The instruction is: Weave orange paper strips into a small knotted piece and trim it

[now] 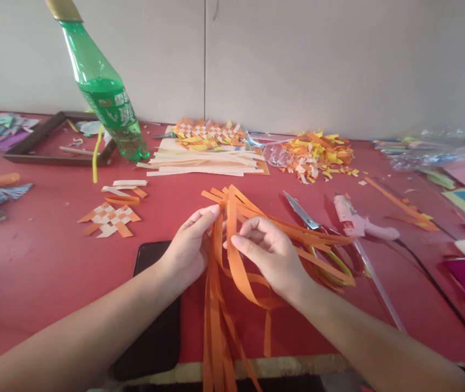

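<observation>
Long orange ribbon strips (215,305) hang from my left hand (194,239), whose thumb and fingers pinch them near their upper ends. My right hand (271,256) holds one orange strip (234,261) between thumb and fingers; it curves down in a loop below. More orange strips (289,231) fan out to the right, behind my right hand, over the handles of a pair of scissors (301,211). A black phone-like slab (154,332) lies partly under my left forearm. To the left lies a woven orange and white piece (110,219) with short strips beside it.
A tilted-looking green bottle (105,103) stands behind left, by a dark frame (53,159). White strips (206,162), woven pieces (208,133) and orange-yellow scraps (318,152) lie at the back. A pink glue gun (361,222) with a black cord (440,291) sits at right.
</observation>
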The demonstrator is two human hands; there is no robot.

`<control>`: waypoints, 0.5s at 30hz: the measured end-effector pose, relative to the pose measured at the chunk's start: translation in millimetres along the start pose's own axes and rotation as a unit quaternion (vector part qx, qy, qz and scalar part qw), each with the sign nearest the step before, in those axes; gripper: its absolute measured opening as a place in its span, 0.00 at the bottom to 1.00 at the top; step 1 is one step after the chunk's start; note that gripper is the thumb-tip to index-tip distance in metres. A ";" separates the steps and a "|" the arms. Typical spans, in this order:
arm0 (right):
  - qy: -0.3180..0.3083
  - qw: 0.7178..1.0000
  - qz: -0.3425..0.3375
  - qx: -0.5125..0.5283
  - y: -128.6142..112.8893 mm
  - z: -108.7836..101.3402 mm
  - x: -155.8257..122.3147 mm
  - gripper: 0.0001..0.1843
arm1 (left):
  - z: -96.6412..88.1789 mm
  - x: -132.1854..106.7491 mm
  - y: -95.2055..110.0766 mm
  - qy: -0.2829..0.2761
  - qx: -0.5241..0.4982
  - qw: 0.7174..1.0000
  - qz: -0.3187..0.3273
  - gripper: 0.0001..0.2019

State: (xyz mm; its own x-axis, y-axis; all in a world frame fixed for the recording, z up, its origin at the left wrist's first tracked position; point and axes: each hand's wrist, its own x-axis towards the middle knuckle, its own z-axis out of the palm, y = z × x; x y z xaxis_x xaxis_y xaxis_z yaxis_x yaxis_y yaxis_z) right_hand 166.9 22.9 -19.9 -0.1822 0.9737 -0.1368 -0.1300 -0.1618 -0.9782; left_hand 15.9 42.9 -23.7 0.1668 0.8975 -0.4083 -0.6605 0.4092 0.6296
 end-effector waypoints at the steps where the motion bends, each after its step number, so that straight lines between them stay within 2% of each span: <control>1: 0.000 1.000 0.007 -0.005 0.4 0.8 0.1 0.13 | -0.4 0.3 -0.2 0.000 0.003 1.000 -0.002 0.06; 5: -0.019 0.999 0.044 -0.005 1.4 3.2 0.3 0.14 | 0.1 0.8 -0.5 -0.003 0.020 1.000 -0.015 0.07; 7: -0.017 0.999 0.040 0.003 1.3 3.7 -0.6 0.14 | 1.7 0.2 0.1 0.003 0.014 1.000 -0.017 0.06; 13: 0.010 0.997 -0.074 0.027 0.4 1.7 -7.6 0.13 | 6.1 -0.9 1.8 0.001 -0.015 1.000 -0.026 0.06; 15: 0.008 0.996 -0.087 0.027 0.5 1.3 -8.3 0.13 | 5.5 -0.4 1.3 -0.007 -0.014 1.000 -0.024 0.06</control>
State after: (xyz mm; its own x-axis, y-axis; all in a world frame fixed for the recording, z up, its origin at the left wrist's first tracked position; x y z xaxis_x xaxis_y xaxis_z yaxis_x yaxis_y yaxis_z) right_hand 167.1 14.6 -19.0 -0.1379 0.9900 0.0312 -0.2099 0.0016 -0.9777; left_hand 19.0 44.0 -19.1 0.2095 0.8794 -0.4276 -0.6711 0.4474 0.5911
